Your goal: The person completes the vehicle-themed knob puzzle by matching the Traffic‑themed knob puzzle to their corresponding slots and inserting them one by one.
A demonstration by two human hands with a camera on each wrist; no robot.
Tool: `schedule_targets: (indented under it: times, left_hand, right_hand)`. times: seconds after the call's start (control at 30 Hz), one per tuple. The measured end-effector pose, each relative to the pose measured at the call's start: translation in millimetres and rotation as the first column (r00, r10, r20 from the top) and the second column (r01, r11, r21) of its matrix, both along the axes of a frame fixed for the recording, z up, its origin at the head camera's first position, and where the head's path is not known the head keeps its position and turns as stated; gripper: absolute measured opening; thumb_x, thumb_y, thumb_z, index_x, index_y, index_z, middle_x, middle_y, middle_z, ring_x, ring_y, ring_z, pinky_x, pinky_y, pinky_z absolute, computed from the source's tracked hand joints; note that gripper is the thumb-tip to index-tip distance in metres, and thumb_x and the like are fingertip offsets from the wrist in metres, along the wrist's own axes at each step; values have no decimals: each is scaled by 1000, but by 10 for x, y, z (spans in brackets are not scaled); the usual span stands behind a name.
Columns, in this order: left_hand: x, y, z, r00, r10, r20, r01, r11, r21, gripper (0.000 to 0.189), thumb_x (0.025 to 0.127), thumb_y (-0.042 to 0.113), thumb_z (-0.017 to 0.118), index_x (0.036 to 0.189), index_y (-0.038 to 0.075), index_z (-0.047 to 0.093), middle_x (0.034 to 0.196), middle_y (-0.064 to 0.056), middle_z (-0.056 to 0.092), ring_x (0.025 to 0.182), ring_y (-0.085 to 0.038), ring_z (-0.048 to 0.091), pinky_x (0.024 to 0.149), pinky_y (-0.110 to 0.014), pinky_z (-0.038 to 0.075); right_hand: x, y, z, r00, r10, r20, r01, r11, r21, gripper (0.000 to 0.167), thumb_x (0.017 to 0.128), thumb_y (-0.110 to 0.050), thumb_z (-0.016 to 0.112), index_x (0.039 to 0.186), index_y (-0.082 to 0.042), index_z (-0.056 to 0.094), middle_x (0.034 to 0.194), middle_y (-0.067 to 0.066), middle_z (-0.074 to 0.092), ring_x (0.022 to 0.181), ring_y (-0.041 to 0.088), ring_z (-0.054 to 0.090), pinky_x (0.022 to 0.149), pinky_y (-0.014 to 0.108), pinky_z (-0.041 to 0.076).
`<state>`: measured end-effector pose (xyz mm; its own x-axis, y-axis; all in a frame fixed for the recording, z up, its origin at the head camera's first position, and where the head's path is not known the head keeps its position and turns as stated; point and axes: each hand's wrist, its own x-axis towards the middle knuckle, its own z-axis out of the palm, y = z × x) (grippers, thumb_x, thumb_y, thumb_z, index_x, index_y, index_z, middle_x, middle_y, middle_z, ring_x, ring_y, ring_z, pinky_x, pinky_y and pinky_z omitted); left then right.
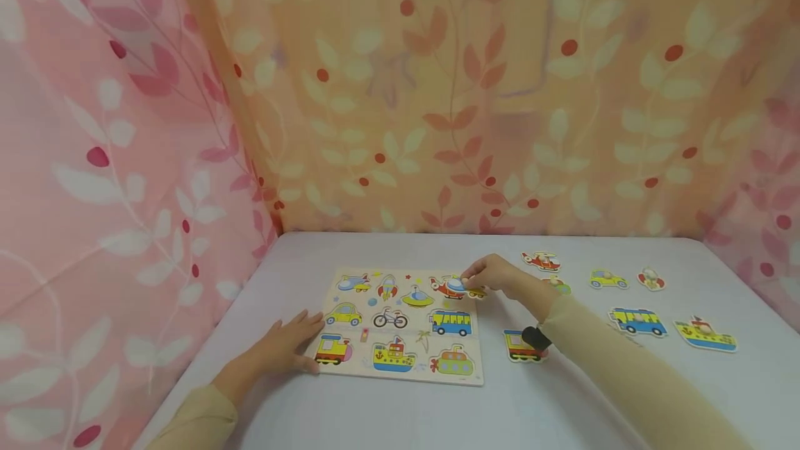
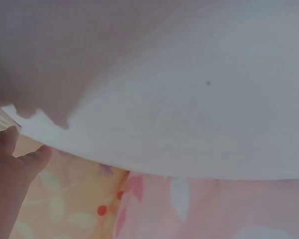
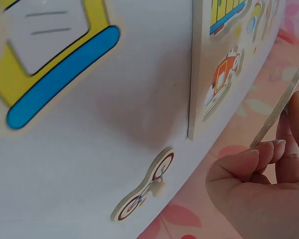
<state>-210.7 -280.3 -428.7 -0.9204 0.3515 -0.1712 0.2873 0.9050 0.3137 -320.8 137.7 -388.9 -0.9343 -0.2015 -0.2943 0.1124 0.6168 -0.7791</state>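
My left hand (image 1: 289,344) lies at the left edge of a wooden puzzle board (image 1: 406,330), its fingertips and thumb touching the rim. Over the board's upper right corner, my right hand (image 1: 500,276) pinches a thin airplane puzzle piece (image 1: 457,285) with blue and yellow on it. The piece overlaps the printed red helicopter (image 1: 442,290) in the head view. The right wrist view shows the held piece (image 3: 280,107) nearly edge-on between thumb and fingers, raised off the board. In the left wrist view only part of the left hand (image 2: 12,164) shows.
Loose pieces lie right of the board: a helicopter (image 1: 542,261), a yellow car (image 1: 608,279), a rocket (image 1: 651,279), a blue bus (image 1: 637,322), a ship (image 1: 706,335) and a train (image 1: 519,346). A bicycle piece (image 3: 144,189) lies on the table. Patterned curtains (image 1: 437,123) surround it.
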Motion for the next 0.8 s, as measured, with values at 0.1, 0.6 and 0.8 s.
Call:
schedule_targets:
  times: [0.1, 0.6, 0.8]
  left_hand:
    - [24, 4, -8, 1000, -18, 8, 18, 1000, -1, 91, 72, 48, 80, 144, 4, 45, 153, -14, 36, 143, -42, 19, 107, -72, 10]
    - [21, -44, -5, 1000, -15, -18, 15, 1000, -2, 92, 73, 50, 78, 146, 6, 43, 154, -12, 35, 143, -43, 18, 106, -72, 10]
    - [18, -46, -27, 1000, -4, -6, 4, 1000, -1, 93, 73, 51, 78, 147, 7, 42, 155, -11, 34, 144, -41, 17, 107, -71, 9]
  right_hand:
    - [13, -56, -33, 1000, 2, 9, -2, 1000, 4, 20, 87, -14, 73, 105, -5, 74, 110, 10, 66, 104, 29, 53, 99, 54, 43]
    - [-68, -352, 6, 1000, 1, -10, -1, 1000, -30, 18, 87, -15, 73, 103, -6, 74, 109, 9, 67, 108, 29, 55, 102, 55, 40]
    - [-86, -449, 4, 1000, -21, 13, 21, 999, -41, 18, 88, -14, 73, 104, -7, 74, 109, 9, 67, 106, 28, 56, 102, 56, 39]
